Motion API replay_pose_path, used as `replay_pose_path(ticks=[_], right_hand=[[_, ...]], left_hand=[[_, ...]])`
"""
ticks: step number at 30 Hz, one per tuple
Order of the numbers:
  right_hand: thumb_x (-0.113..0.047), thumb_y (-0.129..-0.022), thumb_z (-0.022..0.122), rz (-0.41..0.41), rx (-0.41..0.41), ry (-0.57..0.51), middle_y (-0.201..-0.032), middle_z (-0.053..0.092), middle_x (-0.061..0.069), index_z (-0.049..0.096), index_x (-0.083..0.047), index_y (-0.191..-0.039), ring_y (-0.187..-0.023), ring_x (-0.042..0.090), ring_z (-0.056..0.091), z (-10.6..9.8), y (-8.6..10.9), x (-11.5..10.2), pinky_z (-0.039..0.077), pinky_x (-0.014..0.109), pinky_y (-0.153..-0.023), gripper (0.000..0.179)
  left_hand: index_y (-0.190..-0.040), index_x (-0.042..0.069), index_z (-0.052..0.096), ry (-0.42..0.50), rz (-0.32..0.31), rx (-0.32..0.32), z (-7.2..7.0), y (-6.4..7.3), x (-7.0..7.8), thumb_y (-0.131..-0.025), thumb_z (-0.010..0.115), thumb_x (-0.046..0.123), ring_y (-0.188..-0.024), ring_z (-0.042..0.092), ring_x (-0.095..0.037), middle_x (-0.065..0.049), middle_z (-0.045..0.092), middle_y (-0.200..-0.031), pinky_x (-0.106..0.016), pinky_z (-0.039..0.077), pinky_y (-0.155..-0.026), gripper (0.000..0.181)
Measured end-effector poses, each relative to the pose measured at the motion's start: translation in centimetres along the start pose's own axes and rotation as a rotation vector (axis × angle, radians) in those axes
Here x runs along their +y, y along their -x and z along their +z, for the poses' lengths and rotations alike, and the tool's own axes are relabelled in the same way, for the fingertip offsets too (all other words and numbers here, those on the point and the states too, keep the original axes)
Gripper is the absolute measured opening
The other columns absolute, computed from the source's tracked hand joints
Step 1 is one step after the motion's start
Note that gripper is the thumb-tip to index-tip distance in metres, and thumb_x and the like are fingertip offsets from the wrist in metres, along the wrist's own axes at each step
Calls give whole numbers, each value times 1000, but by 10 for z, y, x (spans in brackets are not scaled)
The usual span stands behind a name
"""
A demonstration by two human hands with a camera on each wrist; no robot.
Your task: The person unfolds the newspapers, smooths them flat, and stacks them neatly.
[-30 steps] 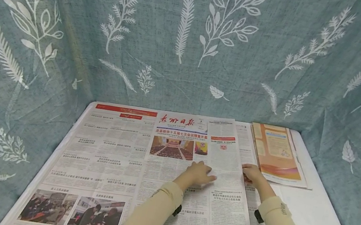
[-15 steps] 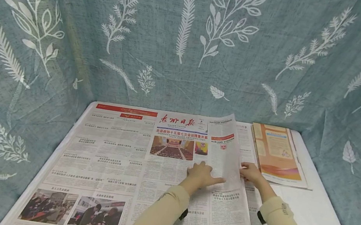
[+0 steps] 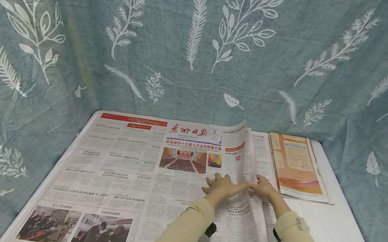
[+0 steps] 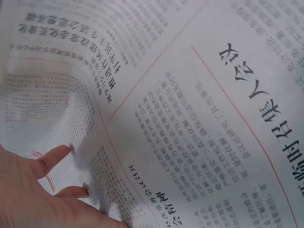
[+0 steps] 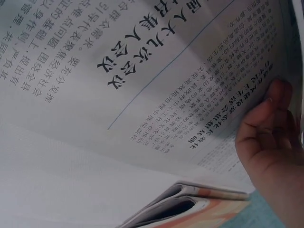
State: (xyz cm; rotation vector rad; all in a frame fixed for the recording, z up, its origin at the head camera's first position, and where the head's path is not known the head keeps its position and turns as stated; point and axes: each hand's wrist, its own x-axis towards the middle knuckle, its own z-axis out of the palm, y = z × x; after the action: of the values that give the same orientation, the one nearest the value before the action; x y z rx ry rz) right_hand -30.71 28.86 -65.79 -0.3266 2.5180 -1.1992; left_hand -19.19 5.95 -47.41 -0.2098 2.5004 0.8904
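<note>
A newspaper [image 3: 177, 186] with a red masthead lies spread on the table, its right part lifted and curved. My right hand [image 3: 266, 188] pinches that raised right edge; in the right wrist view, curled fingers [image 5: 263, 135] hold the paper. My left hand [image 3: 220, 188] rests on the page just left of the curve, fingers spread and thumb stretched right to meet the right hand's fingertips. In the left wrist view the left fingers [image 4: 54, 159] touch the bent printed sheet [image 4: 161, 118]. Underneath the raised edge, another printed sheet [image 3: 265, 160] shows.
At the back right, a folded orange-covered paper stack [image 3: 301, 167] lies just beside the newspaper. White tablecloth [image 3: 329, 231] shows along the right side. A blue-green leaf-patterned curtain [image 3: 176, 42] encloses the table at the back and sides.
The right hand has moved slightly left, lifting the newspaper's right edge into a curve. The left hand has slid right, its thumb now reaching the right hand.
</note>
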Motion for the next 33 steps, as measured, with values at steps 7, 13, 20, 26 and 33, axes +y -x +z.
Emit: replay_pose_path(ticks=[7, 13, 20, 26, 33], right_hand=[[-41, -90, 61, 148, -86, -13, -129, 50, 32, 33, 12, -136, -110, 40, 55, -16, 63, -124, 48, 47, -93, 76], [-23, -98, 49, 242, -149, -186, -132, 44, 34, 21, 12, -141, -102, 31, 60, -22, 98, -180, 51, 42, -88, 62], [-14, -101, 38, 229, -144, -278, -115, 56, 29, 27, 15, -137, -85, 14, 63, -17, 92, -158, 55, 36, -77, 47], [-9, -102, 32, 212, -146, -241, -115, 55, 31, 27, 18, -136, -88, 15, 62, -15, 89, -158, 54, 36, -79, 44], [-14, -98, 48, 120, -179, -425, -102, 66, 23, 43, 18, -123, -81, 15, 67, -19, 78, -130, 56, 32, -72, 42]], left_hand=[[-140, 10, 45, 29, -1, -22, -1, -5, -1, -85, 52, 64, -139, 10, -53, -25, 20, -151, -72, 16, -106, 78], [-130, 4, 54, 29, -3, -31, -3, -5, -3, -82, 61, 39, -139, 12, -53, -23, 24, -150, -72, 17, -105, 60], [-123, 1, 59, 118, 74, 5, -4, -3, -14, -80, 63, 19, -138, 11, -56, -27, 28, -149, -75, 15, -103, 47], [-116, 0, 63, 162, 111, 25, -4, -1, -21, -83, 59, 16, -137, 11, -57, -24, 36, -147, -75, 14, -103, 37], [-71, 1, 59, 233, 134, 84, -7, 3, -24, -86, 63, 19, -136, 19, -55, -22, 57, -128, -75, 17, -103, 25]])
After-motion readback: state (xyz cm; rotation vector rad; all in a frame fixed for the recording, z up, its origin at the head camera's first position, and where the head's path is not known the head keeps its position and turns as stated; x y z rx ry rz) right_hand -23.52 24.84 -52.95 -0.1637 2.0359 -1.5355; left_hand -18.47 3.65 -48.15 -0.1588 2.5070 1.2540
